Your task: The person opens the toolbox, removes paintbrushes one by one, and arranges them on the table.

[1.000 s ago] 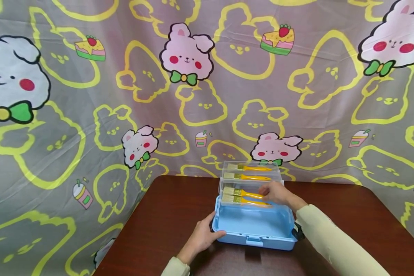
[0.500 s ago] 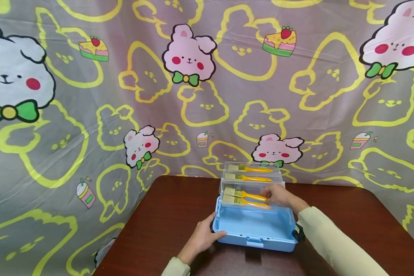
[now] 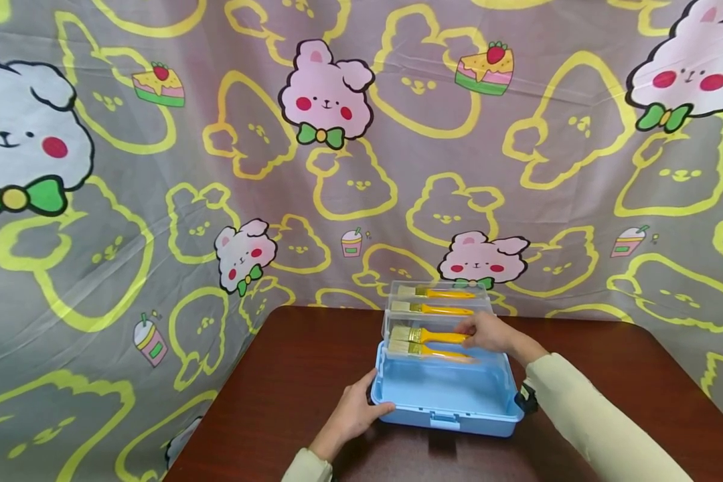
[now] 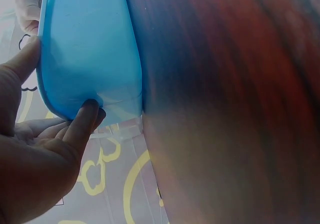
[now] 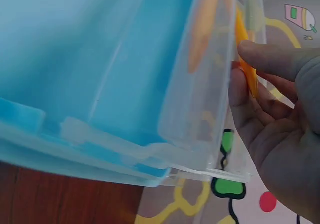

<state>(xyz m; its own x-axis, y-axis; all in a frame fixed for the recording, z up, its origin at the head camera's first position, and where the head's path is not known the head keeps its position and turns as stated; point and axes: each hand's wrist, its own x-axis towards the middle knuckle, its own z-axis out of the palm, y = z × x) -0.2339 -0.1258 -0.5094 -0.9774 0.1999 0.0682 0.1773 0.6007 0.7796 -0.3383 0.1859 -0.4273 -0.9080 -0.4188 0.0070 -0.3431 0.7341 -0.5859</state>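
A light-blue toolbox (image 3: 482, 424) stands with its lid raised, its clear stepped trays (image 3: 388, 327) fanned out behind the base. My left hand (image 3: 351, 410) grips the left front corner, thumb over the rim and fingers along the outer side. In the right wrist view, thumb and fingers of my right hand (image 5: 280, 104) pinch the handle end of a yellow-handled paintbrush (image 5: 253, 87). That brush lies over the lowest tray, its pale bristles pointing left. Just in front of it rests a second paintbrush (image 3: 440, 353). Higher trays hold paintbrushes (image 3: 448, 310) too, lying level.
Under the toolbox is a dark reddish-brown table (image 3: 301, 361). Its back edge meets a grey patterned curtain (image 3: 319, 261) with rabbits and yellow outlines. A black handle end (image 3: 526, 399) sticks out at the box's right side, close to my right sleeve (image 3: 584, 402).
My right hand has shifted slightly right and up, and the handle of the pinched paintbrush now lies more level. The left hand stays on the toolbox corner.
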